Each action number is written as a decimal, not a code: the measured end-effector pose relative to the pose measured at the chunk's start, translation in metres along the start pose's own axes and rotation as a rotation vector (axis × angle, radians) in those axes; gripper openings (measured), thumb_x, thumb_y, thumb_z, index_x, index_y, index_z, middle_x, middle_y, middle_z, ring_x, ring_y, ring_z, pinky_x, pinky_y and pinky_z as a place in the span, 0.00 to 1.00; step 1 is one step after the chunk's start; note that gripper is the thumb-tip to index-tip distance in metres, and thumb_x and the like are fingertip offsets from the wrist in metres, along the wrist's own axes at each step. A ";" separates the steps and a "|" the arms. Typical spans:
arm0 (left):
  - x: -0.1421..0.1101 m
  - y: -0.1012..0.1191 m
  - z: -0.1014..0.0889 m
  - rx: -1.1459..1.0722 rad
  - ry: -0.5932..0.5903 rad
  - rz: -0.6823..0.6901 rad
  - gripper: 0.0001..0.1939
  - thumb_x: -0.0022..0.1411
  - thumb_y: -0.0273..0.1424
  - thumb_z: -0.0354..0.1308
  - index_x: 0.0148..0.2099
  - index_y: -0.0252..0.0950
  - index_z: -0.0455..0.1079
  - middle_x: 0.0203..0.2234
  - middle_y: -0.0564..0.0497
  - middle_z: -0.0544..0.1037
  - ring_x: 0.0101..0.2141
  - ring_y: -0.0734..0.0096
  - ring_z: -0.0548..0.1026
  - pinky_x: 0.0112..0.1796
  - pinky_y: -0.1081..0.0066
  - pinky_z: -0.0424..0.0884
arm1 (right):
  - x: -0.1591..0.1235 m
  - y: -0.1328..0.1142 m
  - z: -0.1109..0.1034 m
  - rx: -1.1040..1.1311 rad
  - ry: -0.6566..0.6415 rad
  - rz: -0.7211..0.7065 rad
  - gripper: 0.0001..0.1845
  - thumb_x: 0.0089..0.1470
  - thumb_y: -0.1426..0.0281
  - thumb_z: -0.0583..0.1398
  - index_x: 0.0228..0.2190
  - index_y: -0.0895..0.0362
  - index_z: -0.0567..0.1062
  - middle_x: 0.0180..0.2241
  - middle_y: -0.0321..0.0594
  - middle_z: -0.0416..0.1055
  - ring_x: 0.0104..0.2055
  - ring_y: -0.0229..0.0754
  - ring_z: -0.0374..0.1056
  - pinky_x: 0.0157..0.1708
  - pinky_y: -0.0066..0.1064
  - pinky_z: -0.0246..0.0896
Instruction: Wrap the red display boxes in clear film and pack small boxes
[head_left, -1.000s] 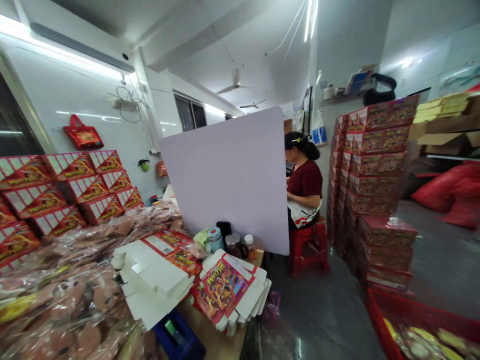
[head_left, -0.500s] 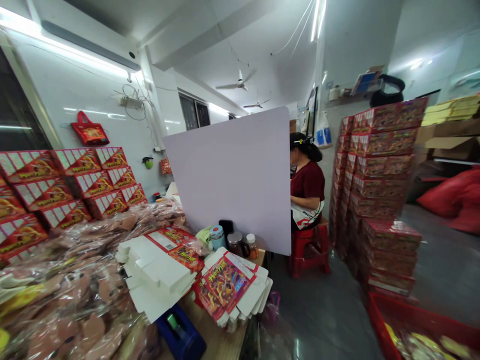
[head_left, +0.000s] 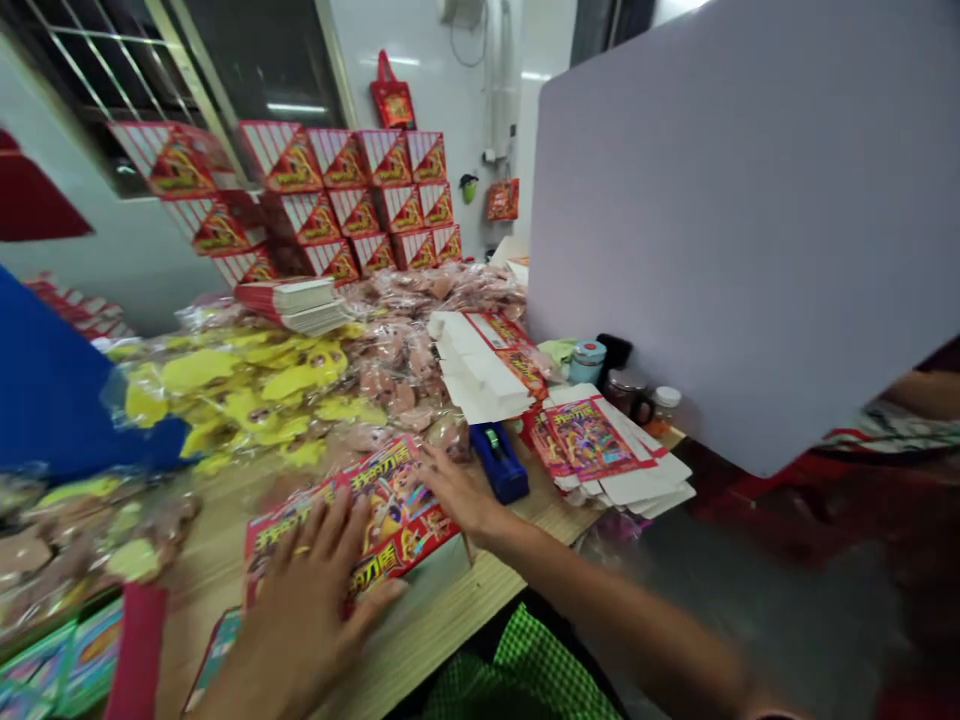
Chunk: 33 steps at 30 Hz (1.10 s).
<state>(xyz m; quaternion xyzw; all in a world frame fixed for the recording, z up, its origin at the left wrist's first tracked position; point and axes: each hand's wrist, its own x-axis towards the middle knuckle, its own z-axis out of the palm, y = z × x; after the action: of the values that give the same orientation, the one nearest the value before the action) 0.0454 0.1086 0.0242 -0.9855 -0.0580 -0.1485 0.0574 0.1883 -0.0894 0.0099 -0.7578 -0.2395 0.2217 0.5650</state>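
Table [head_left: 214, 525] before white wall [head_left: 431, 85], red box [head_left: 390, 505] under left hand [head_left: 315, 590] (grip wide) and right hand [head_left: 459, 492] (grip unclear).

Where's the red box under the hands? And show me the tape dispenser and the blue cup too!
Red box [head_left: 395, 503]: head view, on its printed face, between the hands.
Tape dispenser [head_left: 504, 468]: head view, on its dark blue body.
Blue cup [head_left: 586, 368]: head view, on its side.
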 end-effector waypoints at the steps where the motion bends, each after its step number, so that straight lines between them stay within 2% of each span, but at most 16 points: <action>1: -0.001 0.010 0.001 -0.004 -0.062 0.056 0.44 0.65 0.59 0.46 0.72 0.38 0.59 0.70 0.43 0.63 0.69 0.41 0.58 0.64 0.45 0.62 | -0.002 0.002 -0.003 -0.028 0.012 -0.009 0.25 0.70 0.64 0.46 0.63 0.58 0.62 0.51 0.46 0.75 0.49 0.46 0.75 0.48 0.36 0.70; 3: 0.000 0.027 0.005 0.009 -0.132 0.110 0.47 0.62 0.63 0.46 0.71 0.35 0.62 0.70 0.39 0.61 0.68 0.38 0.60 0.63 0.43 0.62 | -0.005 0.001 -0.015 -0.133 0.056 -0.046 0.25 0.71 0.65 0.45 0.63 0.58 0.65 0.56 0.48 0.73 0.56 0.46 0.71 0.54 0.37 0.67; 5: 0.000 0.035 0.006 0.029 -0.131 0.111 0.48 0.62 0.64 0.46 0.70 0.34 0.64 0.70 0.38 0.61 0.67 0.37 0.61 0.63 0.43 0.62 | -0.004 -0.003 -0.036 -0.262 0.108 -0.079 0.23 0.68 0.68 0.49 0.59 0.59 0.70 0.58 0.49 0.71 0.61 0.48 0.66 0.60 0.38 0.60; 10: -0.003 0.028 0.006 0.023 -0.084 0.151 0.46 0.59 0.62 0.55 0.72 0.43 0.62 0.71 0.42 0.60 0.67 0.36 0.62 0.62 0.42 0.63 | 0.011 -0.011 -0.110 -0.612 0.216 -0.074 0.19 0.63 0.78 0.53 0.52 0.62 0.76 0.56 0.52 0.72 0.60 0.49 0.66 0.63 0.38 0.55; 12: -0.003 0.023 0.009 0.004 -0.080 0.170 0.43 0.60 0.59 0.57 0.71 0.45 0.62 0.70 0.41 0.61 0.67 0.34 0.62 0.61 0.40 0.64 | 0.014 -0.009 -0.139 -0.743 0.245 -0.027 0.14 0.65 0.76 0.56 0.48 0.63 0.78 0.52 0.53 0.74 0.56 0.49 0.68 0.61 0.41 0.59; 14: -0.003 0.020 0.014 -0.010 -0.061 0.184 0.40 0.61 0.56 0.57 0.70 0.44 0.64 0.69 0.39 0.62 0.65 0.33 0.65 0.60 0.39 0.66 | 0.012 -0.006 -0.165 -0.854 0.270 0.031 0.10 0.67 0.70 0.60 0.45 0.62 0.77 0.47 0.49 0.75 0.50 0.48 0.72 0.55 0.43 0.66; 17: 0.001 0.017 0.017 -0.027 -0.038 0.222 0.39 0.62 0.55 0.56 0.70 0.42 0.65 0.68 0.38 0.63 0.64 0.32 0.65 0.58 0.39 0.68 | 0.000 -0.003 -0.193 -0.976 0.302 0.085 0.16 0.68 0.60 0.63 0.46 0.60 0.76 0.45 0.44 0.75 0.45 0.46 0.73 0.48 0.43 0.71; 19: 0.005 0.017 0.012 -0.040 -0.055 0.233 0.38 0.63 0.55 0.56 0.70 0.44 0.65 0.68 0.40 0.65 0.64 0.32 0.66 0.58 0.40 0.69 | -0.011 -0.006 -0.198 -1.031 0.313 0.086 0.16 0.68 0.60 0.62 0.46 0.60 0.76 0.45 0.44 0.75 0.44 0.45 0.74 0.48 0.43 0.72; 21: 0.007 0.022 0.000 -0.056 -0.097 0.202 0.38 0.62 0.55 0.58 0.70 0.46 0.64 0.68 0.42 0.66 0.64 0.33 0.66 0.58 0.40 0.69 | -0.021 -0.013 -0.188 -1.063 0.303 0.050 0.13 0.70 0.65 0.58 0.45 0.61 0.77 0.44 0.47 0.76 0.45 0.47 0.74 0.49 0.43 0.72; 24: 0.003 0.039 -0.024 -0.095 -0.160 0.135 0.40 0.59 0.55 0.63 0.69 0.45 0.64 0.68 0.43 0.67 0.64 0.35 0.66 0.60 0.43 0.67 | -0.032 -0.023 -0.145 -1.059 0.220 -0.133 0.19 0.68 0.73 0.49 0.49 0.63 0.78 0.49 0.54 0.77 0.50 0.50 0.74 0.53 0.43 0.70; 25: 0.002 0.046 -0.030 -0.115 -0.161 0.116 0.41 0.58 0.55 0.64 0.69 0.45 0.64 0.68 0.43 0.66 0.65 0.36 0.66 0.61 0.44 0.67 | -0.033 -0.024 -0.128 -1.041 0.180 -0.242 0.22 0.67 0.72 0.48 0.53 0.62 0.76 0.52 0.53 0.76 0.53 0.50 0.73 0.56 0.43 0.70; 27: 0.002 0.056 -0.039 -0.162 -0.142 0.112 0.46 0.57 0.59 0.64 0.70 0.40 0.61 0.68 0.41 0.66 0.64 0.37 0.65 0.62 0.45 0.65 | -0.028 -0.018 -0.095 -0.959 0.156 -0.645 0.24 0.68 0.66 0.47 0.56 0.58 0.75 0.57 0.49 0.73 0.59 0.51 0.70 0.60 0.46 0.67; 29: 0.002 0.057 -0.045 -0.189 -0.090 0.119 0.46 0.60 0.60 0.61 0.70 0.36 0.60 0.65 0.38 0.68 0.64 0.38 0.66 0.62 0.46 0.65 | -0.010 -0.003 -0.065 -0.869 0.108 -0.992 0.25 0.69 0.65 0.46 0.58 0.55 0.74 0.63 0.48 0.67 0.67 0.51 0.61 0.65 0.49 0.60; 30: 0.000 0.055 -0.047 -0.213 -0.066 0.128 0.46 0.61 0.59 0.59 0.70 0.34 0.59 0.65 0.37 0.69 0.64 0.41 0.66 0.63 0.48 0.64 | 0.003 0.008 -0.051 -0.829 0.071 -1.121 0.24 0.69 0.64 0.47 0.57 0.54 0.74 0.65 0.48 0.65 0.69 0.51 0.58 0.67 0.51 0.57; 32: -0.009 0.049 -0.053 -0.269 0.008 0.091 0.42 0.65 0.56 0.57 0.69 0.31 0.58 0.64 0.36 0.69 0.64 0.47 0.66 0.64 0.52 0.64 | 0.033 0.031 -0.028 -0.766 -0.030 -1.257 0.23 0.68 0.64 0.48 0.54 0.52 0.76 0.64 0.48 0.65 0.70 0.52 0.56 0.68 0.55 0.53; 33: -0.017 0.046 -0.056 -0.298 0.056 0.064 0.39 0.67 0.54 0.57 0.68 0.31 0.59 0.64 0.37 0.69 0.64 0.50 0.67 0.64 0.54 0.64 | 0.047 0.043 -0.019 -0.752 -0.076 -1.266 0.22 0.67 0.63 0.49 0.52 0.51 0.78 0.63 0.50 0.67 0.70 0.53 0.56 0.68 0.58 0.51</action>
<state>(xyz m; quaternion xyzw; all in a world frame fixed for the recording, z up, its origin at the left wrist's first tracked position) 0.0195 0.0539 0.0680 -0.9800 -0.0024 -0.1810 -0.0833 0.2413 -0.0858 -0.0300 -0.6088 -0.7102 -0.2181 0.2781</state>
